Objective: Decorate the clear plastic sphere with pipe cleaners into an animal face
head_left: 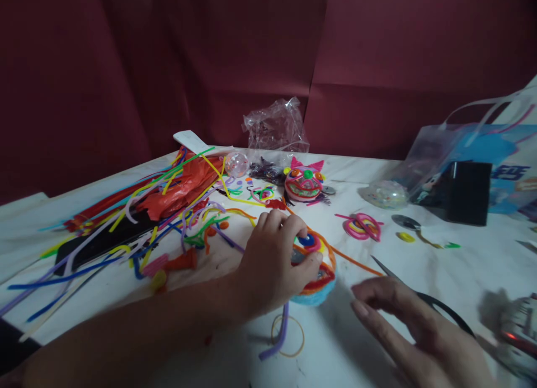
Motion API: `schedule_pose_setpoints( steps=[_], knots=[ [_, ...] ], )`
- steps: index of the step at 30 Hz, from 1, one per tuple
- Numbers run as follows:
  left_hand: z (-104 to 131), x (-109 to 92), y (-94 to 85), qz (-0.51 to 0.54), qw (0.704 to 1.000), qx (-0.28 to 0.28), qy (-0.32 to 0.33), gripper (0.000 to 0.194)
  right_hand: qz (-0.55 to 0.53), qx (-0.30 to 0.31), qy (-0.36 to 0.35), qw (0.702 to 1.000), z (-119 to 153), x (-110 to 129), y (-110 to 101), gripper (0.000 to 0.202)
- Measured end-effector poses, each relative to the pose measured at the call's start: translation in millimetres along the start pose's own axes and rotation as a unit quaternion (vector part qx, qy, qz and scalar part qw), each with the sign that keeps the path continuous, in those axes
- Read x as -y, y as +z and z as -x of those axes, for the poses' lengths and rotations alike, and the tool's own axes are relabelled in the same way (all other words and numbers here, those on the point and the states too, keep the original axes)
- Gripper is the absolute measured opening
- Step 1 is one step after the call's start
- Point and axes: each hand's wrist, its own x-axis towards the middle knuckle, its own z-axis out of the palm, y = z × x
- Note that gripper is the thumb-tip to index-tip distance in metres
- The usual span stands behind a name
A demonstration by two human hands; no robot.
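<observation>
My left hand [274, 256] is closed on a round animal-face craft [321, 287] made of colourful pipe cleaners, with orange edging, a blue-and-red eye and a light blue underside. Its palm and fingers hide the left part of the face. An orange pipe cleaner [356, 261] stretches to the right from behind it. To the right, my right hand [415, 326] hovers, somewhat blurred, with thumb and forefinger slightly apart and nothing visible between them. Black-handled scissors [444, 308] lie just beyond that hand, partly covered by it. A bent purple pipe cleaner [279, 343] and a rubber band [302, 337] lie in front.
A finished-looking pink animal face [304, 181] sits at the back. Loose pipe cleaners [96, 270] and red wrapping [180, 189] spread over the left. A pink coil [363, 227], a clear dome [388, 193], a black box [467, 192] and a plastic bag [509, 170] occupy the right.
</observation>
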Motion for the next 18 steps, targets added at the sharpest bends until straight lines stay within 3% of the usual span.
schedule_pose_setpoints(
  steps=[3,7,13,18],
  knots=[
    [0.4,-0.8,0.0,0.0,1.0,-0.003,0.004,0.014,-0.046,-0.005,0.076,0.996,-17.4,-2.1,3.1,0.044],
    [1.8,-1.4,0.2,0.0,1.0,0.004,-0.002,0.014,-0.179,0.048,0.166,0.969,-34.8,-6.5,13.7,0.075],
    [2.1,-0.9,0.4,0.0,1.0,0.006,-0.003,0.015,-0.232,0.079,0.185,0.952,-40.6,-1.7,14.0,0.07],
    [2.4,-0.9,1.0,0.003,1.0,0.001,0.001,0.014,-0.171,0.049,0.138,0.974,-39.1,-0.9,14.8,0.07]
  ],
)
